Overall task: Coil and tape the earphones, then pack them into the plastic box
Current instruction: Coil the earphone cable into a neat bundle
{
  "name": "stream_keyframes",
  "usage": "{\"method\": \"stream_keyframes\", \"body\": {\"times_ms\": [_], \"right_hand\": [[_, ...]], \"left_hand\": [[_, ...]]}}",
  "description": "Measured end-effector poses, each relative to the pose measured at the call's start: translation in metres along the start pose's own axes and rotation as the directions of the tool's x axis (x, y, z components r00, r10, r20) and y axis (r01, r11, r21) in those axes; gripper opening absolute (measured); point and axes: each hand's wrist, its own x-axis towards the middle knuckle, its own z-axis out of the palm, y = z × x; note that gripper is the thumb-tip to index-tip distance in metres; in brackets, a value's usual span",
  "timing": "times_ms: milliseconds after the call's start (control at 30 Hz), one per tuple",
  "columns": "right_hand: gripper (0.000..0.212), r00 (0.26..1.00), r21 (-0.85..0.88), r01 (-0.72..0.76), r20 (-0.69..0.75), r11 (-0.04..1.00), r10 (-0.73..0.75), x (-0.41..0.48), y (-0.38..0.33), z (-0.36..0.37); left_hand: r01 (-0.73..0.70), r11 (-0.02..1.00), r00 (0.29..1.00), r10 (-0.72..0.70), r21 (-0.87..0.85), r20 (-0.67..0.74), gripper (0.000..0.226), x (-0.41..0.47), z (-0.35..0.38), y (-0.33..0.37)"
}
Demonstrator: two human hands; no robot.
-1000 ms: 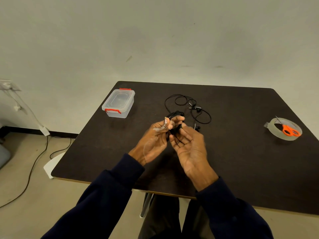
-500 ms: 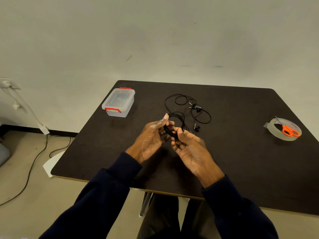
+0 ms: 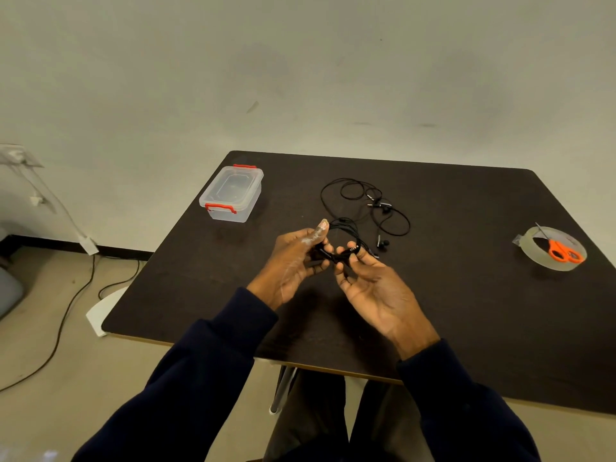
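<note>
Nearest: dark sleeves, both hands raised over the near half of the table point(image 3: 466, 311). Left hand point(image 3: 293, 261) clenched round a black bundle of earphones point(image 3: 330, 255), thumb up, loops standing out above the fist. Right hand point(image 3: 376, 288) palm-up, fingers point(image 3: 366, 265) pinching the same bundle at its right side, by what looks like the inline remote. Coil is off the table, between the two hands, untaped.

Just beyond: loose black cord point(image 3: 378, 205) with jack and earbuds sprawled on the table; cannot tell whether it joins the held coil. Right, well apart: tape roll point(image 3: 550, 261) with orange scissors point(image 3: 563, 253) lying across it. Far left: plastic box point(image 3: 233, 195), lid on, red clips.

Risk: the tape lies well away from both hands. Freeing one to fetch it leaves a springy coil in a single grip, so the loops would likely fan out. If the loose cord is attached, it may drag or snag. The box lid needs opening too, again one-handed
</note>
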Motion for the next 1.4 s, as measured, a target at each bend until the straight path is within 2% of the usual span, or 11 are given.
{"method": "stream_keyframes", "body": {"times_ms": [67,133,300,367,500,633,767,967,1067,1267,1400], "right_hand": [[0.018,1.000,0.096,-0.010,-0.019,0.995,0.012,-0.001,-0.003,0.000],[0.009,1.000,0.095,0.004,-0.027,0.995,-0.002,-0.003,-0.005,0.002],[0.015,0.987,-0.169,0.125,-0.082,0.978,-0.140,0.004,-0.002,0.002],[0.013,0.978,-0.201,0.171,-0.084,0.965,-0.191,0.006,-0.002,-0.005],[0.028,0.941,-0.295,0.254,-0.145,0.921,-0.306,0.005,0.000,-0.015],[0.025,0.859,-0.471,0.350,-0.184,0.810,-0.478,0.006,0.005,-0.016],[0.025,0.790,-0.599,0.421,-0.128,0.681,-0.600,0.011,0.009,-0.022],[0.013,0.649,-0.741,0.541,0.066,0.399,-0.758,0.018,0.012,-0.034],[0.014,0.590,-0.798,0.538,0.124,0.274,-0.798,0.018,0.012,-0.039],[0.009,0.668,-0.738,0.549,0.104,0.393,-0.737,0.008,0.017,-0.051],[0.010,0.736,-0.816,0.467,0.146,0.340,-0.661,-0.003,0.012,-0.059]], "left_hand": [[-0.035,0.999,0.999,0.035,0.030,-0.013,0.027,-0.001,0.000,0.000],[-0.047,0.998,0.999,0.047,0.030,-0.018,0.027,-0.002,0.001,-0.001],[0.001,0.999,1.000,-0.001,-0.051,-0.001,0.027,-0.003,0.006,-0.003],[0.018,0.995,1.000,-0.016,-0.094,0.023,0.026,-0.003,0.006,-0.004],[0.026,0.989,0.999,-0.020,-0.143,0.040,0.024,-0.003,0.004,-0.007],[0.031,0.984,0.999,-0.028,-0.173,0.020,0.022,-0.004,0.009,-0.014],[0.028,0.977,0.999,-0.032,-0.212,-0.015,0.023,-0.004,0.013,-0.021],[0.049,0.959,0.993,-0.076,-0.279,-0.087,0.023,-0.002,0.015,-0.020],[0.055,0.937,0.992,-0.091,-0.344,-0.091,0.022,-0.002,0.013,-0.016],[0.050,0.940,0.993,-0.083,-0.338,-0.084,0.025,-0.005,0.013,-0.021],[0.035,0.975,0.999,-0.036,-0.218,0.000,0.026,-0.008,0.009,-0.018]]}}
